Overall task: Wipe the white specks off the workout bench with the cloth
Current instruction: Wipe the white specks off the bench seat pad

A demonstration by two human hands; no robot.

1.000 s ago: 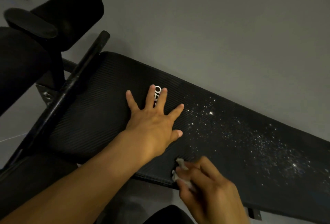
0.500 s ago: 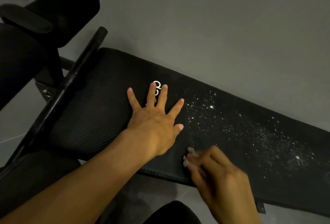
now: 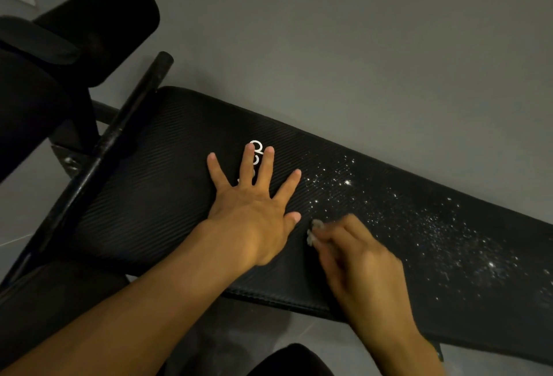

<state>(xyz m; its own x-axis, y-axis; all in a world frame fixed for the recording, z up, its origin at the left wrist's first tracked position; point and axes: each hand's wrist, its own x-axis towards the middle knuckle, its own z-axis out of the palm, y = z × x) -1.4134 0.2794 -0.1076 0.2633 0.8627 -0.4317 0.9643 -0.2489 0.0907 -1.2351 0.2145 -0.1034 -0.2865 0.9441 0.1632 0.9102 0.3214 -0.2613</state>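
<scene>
The black workout bench [image 3: 155,184] is stretching from centre left to the frame's right edge. The left hand [image 3: 254,220] is pressing flat on it, fingers spread, partly covering a white logo [image 3: 256,146]. Just right of it, the blurred right hand [image 3: 362,265] is pinching a small white cloth [image 3: 314,233] against the pad. The white specks [image 3: 434,226] are lying scattered further right.

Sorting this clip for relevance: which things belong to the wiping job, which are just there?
Job: workout bench, white specks, cloth, right hand gripping it, left hand flat on the bench.
Just there: black bar, foam roller, white logo.
</scene>
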